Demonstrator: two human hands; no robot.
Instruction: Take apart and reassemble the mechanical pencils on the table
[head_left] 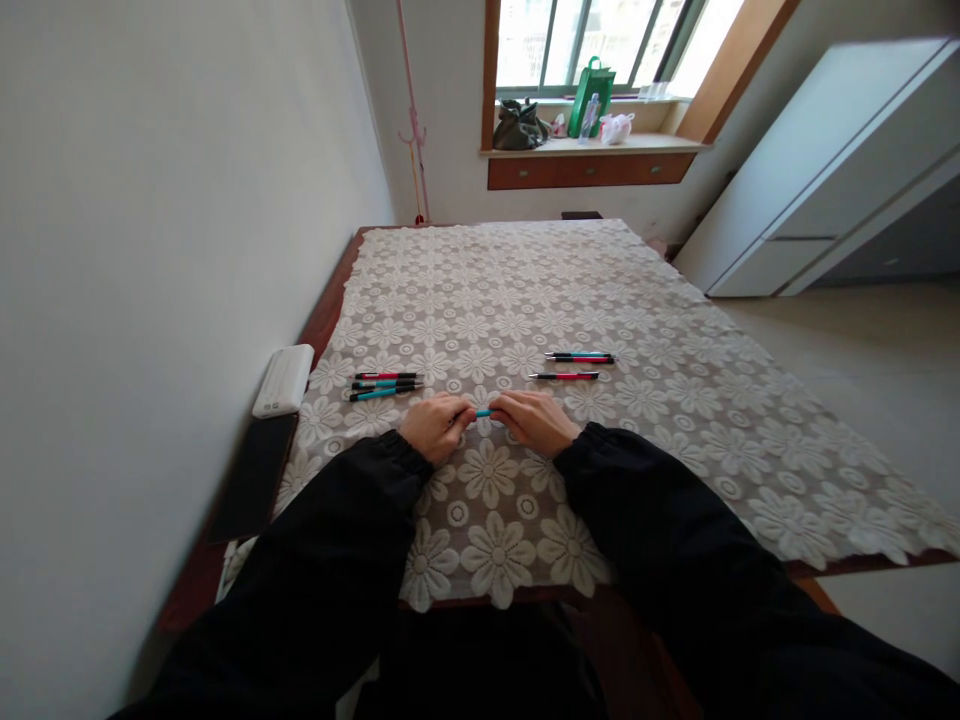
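Note:
Both my hands hold one blue pen [483, 413] over the near part of the lace tablecloth [489, 472]. My left hand [437, 425] is closed on one end and my right hand [536, 420] on the other, so only a short blue stretch shows between the fingertips. Left of my hands lie a red and black pen [385, 376] and two blue and black pens [382, 393], side by side. To the right, a small group of pens [580, 357] in blue, red and black lies beyond a single red and black pen [564, 376].
A white power bank [283, 380] and a dark phone-like slab [253, 477] lie along the table's left edge by the wall. A window sill [570, 147] with a green bag [592, 97] is beyond the table. A white cabinet [817, 170] stands to the right.

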